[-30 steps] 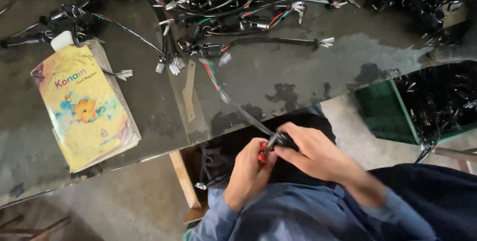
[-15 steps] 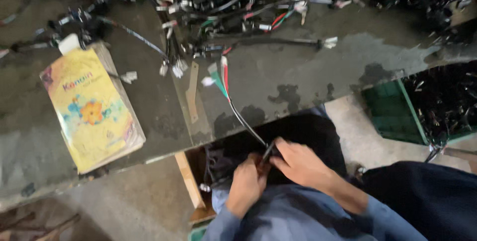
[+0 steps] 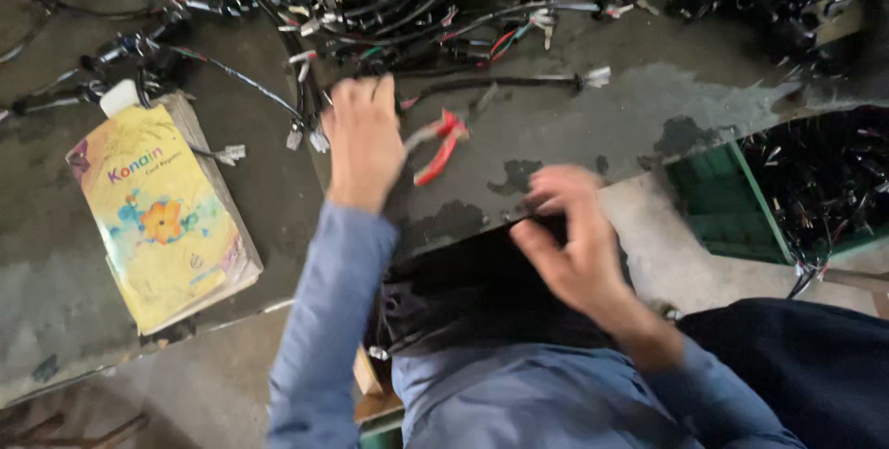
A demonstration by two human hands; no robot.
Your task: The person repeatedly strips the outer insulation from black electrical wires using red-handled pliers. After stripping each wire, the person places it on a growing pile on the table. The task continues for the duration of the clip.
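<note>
My left hand (image 3: 364, 139) reaches out over the dark worktable (image 3: 593, 125), back up, fingers curled at the edge of a tangle of black wire harnesses (image 3: 389, 5). Red-handled pliers (image 3: 441, 145) lie right beside its thumb side; whether the hand still touches them is unclear. My right hand (image 3: 567, 241) hovers blurred above my lap at the table's front edge, fingers spread, nothing in it. Both sleeves are blue.
A yellow book with a flower picture (image 3: 159, 218) lies at the left of the table, a white cap (image 3: 118, 97) by its top. A loose cable with a white connector (image 3: 519, 83) lies ahead. A green crate of wires (image 3: 806, 190) stands at the right.
My left hand rose from my lap to the table with the red pliers. The wire held between both hands is gone from them. My right hand opened.
</note>
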